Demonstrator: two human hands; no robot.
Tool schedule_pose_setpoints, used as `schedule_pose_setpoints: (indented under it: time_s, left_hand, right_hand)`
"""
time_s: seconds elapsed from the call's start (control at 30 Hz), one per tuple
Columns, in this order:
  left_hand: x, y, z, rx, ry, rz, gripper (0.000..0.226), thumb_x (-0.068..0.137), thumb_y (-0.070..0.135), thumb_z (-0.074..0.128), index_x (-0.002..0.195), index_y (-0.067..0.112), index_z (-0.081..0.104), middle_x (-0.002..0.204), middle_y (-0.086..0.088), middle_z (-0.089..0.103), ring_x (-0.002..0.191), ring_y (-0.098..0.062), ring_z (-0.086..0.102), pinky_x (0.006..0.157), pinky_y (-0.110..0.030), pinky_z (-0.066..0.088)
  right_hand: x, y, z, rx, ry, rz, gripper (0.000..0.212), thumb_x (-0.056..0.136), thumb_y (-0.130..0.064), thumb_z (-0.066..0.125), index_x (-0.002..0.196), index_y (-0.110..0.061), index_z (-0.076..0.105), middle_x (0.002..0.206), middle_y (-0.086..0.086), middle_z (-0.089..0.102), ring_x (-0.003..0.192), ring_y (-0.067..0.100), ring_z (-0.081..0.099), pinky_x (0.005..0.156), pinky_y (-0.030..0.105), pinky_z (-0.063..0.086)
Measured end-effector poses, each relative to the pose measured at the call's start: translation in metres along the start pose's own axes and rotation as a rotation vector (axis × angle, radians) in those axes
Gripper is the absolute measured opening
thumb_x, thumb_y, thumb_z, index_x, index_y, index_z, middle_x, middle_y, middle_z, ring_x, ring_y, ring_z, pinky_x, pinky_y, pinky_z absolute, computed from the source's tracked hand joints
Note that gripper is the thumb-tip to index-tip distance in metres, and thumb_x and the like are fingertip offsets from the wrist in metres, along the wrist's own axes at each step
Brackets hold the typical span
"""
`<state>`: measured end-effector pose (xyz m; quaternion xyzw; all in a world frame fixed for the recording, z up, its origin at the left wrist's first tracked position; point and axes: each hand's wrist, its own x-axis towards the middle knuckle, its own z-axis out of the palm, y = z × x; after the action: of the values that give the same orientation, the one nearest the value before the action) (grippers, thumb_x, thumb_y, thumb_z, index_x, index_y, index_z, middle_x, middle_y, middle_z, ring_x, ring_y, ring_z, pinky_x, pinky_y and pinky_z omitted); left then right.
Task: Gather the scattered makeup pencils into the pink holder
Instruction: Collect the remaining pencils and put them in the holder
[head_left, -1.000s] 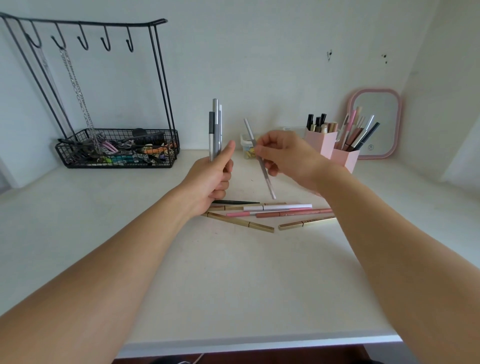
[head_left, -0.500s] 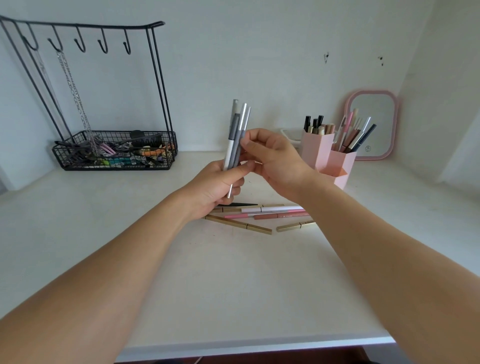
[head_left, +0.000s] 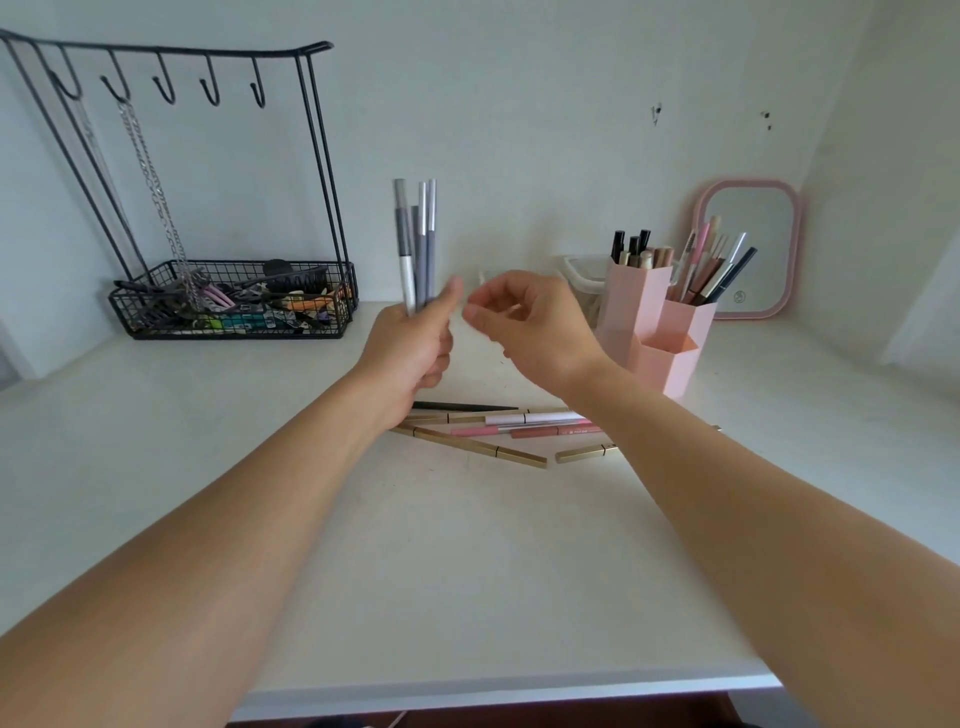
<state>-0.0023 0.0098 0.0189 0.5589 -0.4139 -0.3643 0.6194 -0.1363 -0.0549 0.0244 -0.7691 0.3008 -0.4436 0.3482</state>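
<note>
Your two forearms come in bare from the bottom corners, with no sleeve showing anywhere along them up to the frame edge. Your left hand (head_left: 413, 343) and right hand (head_left: 540, 325) are both bare too: no glove, ring, watch or band shows at either wrist. Your nails look short and unpainted, though they are slightly blurred.

Both bare forearms reach forward over the white desk (head_left: 260, 467). The left hand (head_left: 410, 348) is raised above it, fingers curled round a bundle of grey pencils (head_left: 418, 244) held upright. The right hand (head_left: 535, 327) hovers just beside, fingers loosely curled, holding nothing
</note>
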Motion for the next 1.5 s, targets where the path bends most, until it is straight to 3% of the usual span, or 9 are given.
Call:
schedule_pose_setpoints:
  time_s: [0.2, 0.33, 0.53, 0.73, 0.87, 0.93, 1.07, 1.3, 1.5]
  left_hand:
    - [0.012, -0.003, -0.012, -0.074, 0.220, -0.073, 0.038, 0.095, 0.047, 0.064, 0.075, 0.020, 0.045, 0.051, 0.004, 0.036, 0.041, -0.011, 0.030, 0.038, -0.022, 0.017]
    - [0.013, -0.005, -0.011, -0.034, 0.203, -0.060, 0.033, 0.095, 0.046, 0.062, 0.081, 0.019, 0.053, 0.050, 0.004, 0.045, 0.043, -0.012, 0.041, 0.037, -0.019, 0.022]
    - [0.011, -0.006, -0.010, -0.060, 0.193, -0.071, 0.050, 0.094, 0.047, 0.064, 0.063, 0.024, 0.032, 0.047, 0.007, 0.027, 0.040, -0.012, 0.023, 0.038, -0.021, 0.016]
    - [0.008, -0.002, -0.009, -0.142, 0.136, -0.148, 0.051, 0.086, 0.058, 0.069, 0.064, 0.027, 0.035, 0.053, 0.008, 0.025, 0.046, -0.011, 0.019, 0.040, -0.023, 0.011]
    - [0.008, -0.002, -0.008, -0.200, 0.082, -0.178, 0.049, 0.086, 0.058, 0.069, 0.066, 0.026, 0.038, 0.057, 0.007, 0.024, 0.047, -0.010, 0.019, 0.035, -0.021, 0.013]
    - [0.007, -0.002, -0.008, -0.221, 0.051, -0.169, 0.043, 0.091, 0.053, 0.066, 0.070, 0.023, 0.044, 0.057, 0.006, 0.025, 0.045, -0.009, 0.020, 0.034, -0.020, 0.015]
    - [0.002, -0.002, -0.001, -0.184, -0.021, -0.151, 0.035, 0.100, 0.044, 0.056, 0.077, 0.018, 0.051, 0.055, 0.005, 0.031, 0.046, -0.009, 0.028, 0.035, -0.018, 0.019]
    - [-0.009, -0.002, 0.009, 0.015, -0.086, -0.080, 0.040, 0.102, 0.048, 0.049, 0.091, 0.014, 0.066, 0.067, -0.001, 0.069, 0.059, -0.015, 0.067, 0.044, -0.021, 0.042]
    - [-0.014, 0.000, 0.012, -0.107, -0.186, -0.119, 0.047, 0.105, 0.047, 0.043, 0.093, 0.011, 0.070, 0.065, -0.006, 0.066, 0.055, -0.017, 0.065, 0.045, -0.023, 0.049]
  right_hand:
    - [-0.011, 0.001, 0.006, -0.377, -0.355, 0.054, 0.014, 0.080, -0.030, 0.080, 0.085, -0.016, 0.080, 0.075, -0.008, 0.073, 0.059, -0.004, 0.057, 0.055, 0.006, 0.040]
    - [-0.014, 0.001, 0.006, -0.394, -0.386, 0.105, 0.010, 0.077, -0.025, 0.083, 0.082, -0.017, 0.081, 0.074, -0.006, 0.073, 0.063, 0.001, 0.058, 0.059, 0.010, 0.043]
    - [-0.010, 0.003, -0.002, -0.519, -0.413, 0.074, 0.006, 0.079, -0.018, 0.080, 0.083, -0.013, 0.081, 0.071, -0.008, 0.073, 0.066, 0.003, 0.063, 0.063, 0.014, 0.047]
    - [0.000, 0.013, -0.017, -0.743, -0.415, 0.079, 0.017, 0.089, -0.019, 0.069, 0.092, -0.004, 0.079, 0.093, 0.005, 0.077, 0.087, 0.019, 0.069, 0.079, 0.028, 0.054]
    - [0.005, 0.014, -0.018, -0.551, -0.298, 0.264, 0.033, 0.096, -0.020, 0.061, 0.084, 0.010, 0.066, 0.085, 0.021, 0.069, 0.073, 0.024, 0.061, 0.066, 0.028, 0.049]
    - [0.005, 0.007, -0.018, -0.226, -0.202, 0.356, 0.024, 0.099, -0.015, 0.057, 0.081, 0.000, 0.061, 0.077, 0.016, 0.058, 0.064, 0.018, 0.055, 0.061, 0.025, 0.053]
    - [0.002, -0.007, -0.016, 0.247, -0.162, 0.324, 0.017, 0.099, -0.010, 0.058, 0.091, 0.003, 0.065, 0.079, 0.015, 0.064, 0.063, 0.016, 0.066, 0.067, 0.024, 0.061]
    - [-0.003, -0.017, -0.018, 0.241, -0.141, 0.160, 0.011, 0.094, -0.011, 0.066, 0.089, -0.002, 0.071, 0.073, 0.008, 0.070, 0.058, 0.013, 0.062, 0.052, 0.023, 0.048]
    - [-0.004, -0.018, -0.017, 0.086, -0.092, 0.127, 0.013, 0.090, -0.013, 0.071, 0.090, -0.001, 0.074, 0.065, -0.003, 0.066, 0.050, -0.004, 0.058, 0.051, 0.010, 0.042]
